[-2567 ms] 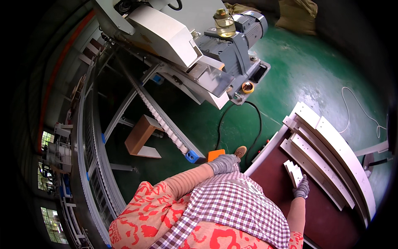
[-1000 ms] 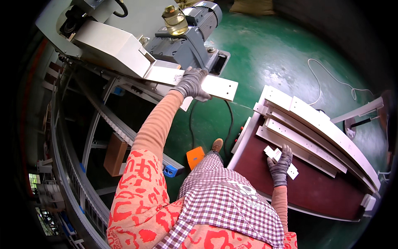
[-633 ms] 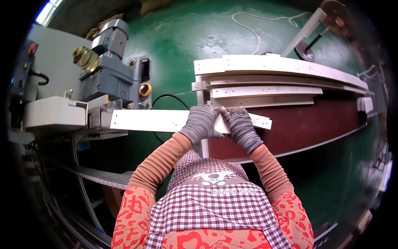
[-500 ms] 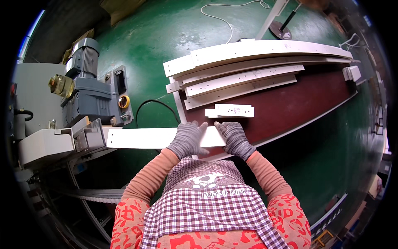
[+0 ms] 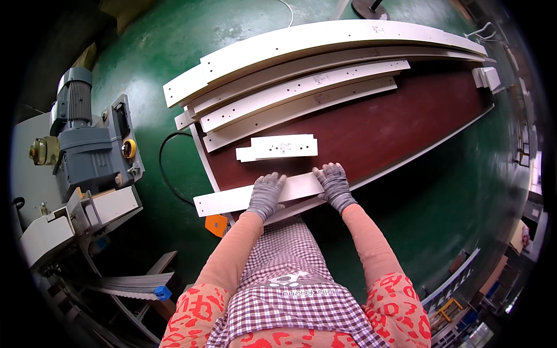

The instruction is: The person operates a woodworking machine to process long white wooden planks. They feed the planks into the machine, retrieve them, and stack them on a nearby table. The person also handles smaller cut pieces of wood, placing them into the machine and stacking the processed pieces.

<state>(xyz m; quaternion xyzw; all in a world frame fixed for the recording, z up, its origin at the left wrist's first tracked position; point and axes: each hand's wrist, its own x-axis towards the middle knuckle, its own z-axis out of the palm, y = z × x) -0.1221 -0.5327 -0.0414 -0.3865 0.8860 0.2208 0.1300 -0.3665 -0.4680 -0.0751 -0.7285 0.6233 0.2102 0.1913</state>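
Observation:
A long white board [image 5: 227,200] with small holes at its left end lies across the near end of the dark red tabletop [image 5: 371,142], sticking out past its left edge. My left hand [image 5: 266,196], in a grey striped glove, is closed on the board near its middle. At its right end my right hand [image 5: 335,187], gloved alike, grips it with the fingers over the top. Just beyond the board lies a small stack of short white boards [image 5: 284,147] with holes and a faint printed mark.
Long white boards [image 5: 313,81] lie in stacks along the table's far side. More short white pieces [image 5: 486,78] sit at its far right. To the left stands a machine with a grey motor [image 5: 87,151]. A black cable [image 5: 163,156] curves over the green floor beside the table.
Both hands have carried the white board away from the machine, to the right relative to the table. It now lies over the tabletop's near end, slightly tilted. The view has shifted too.

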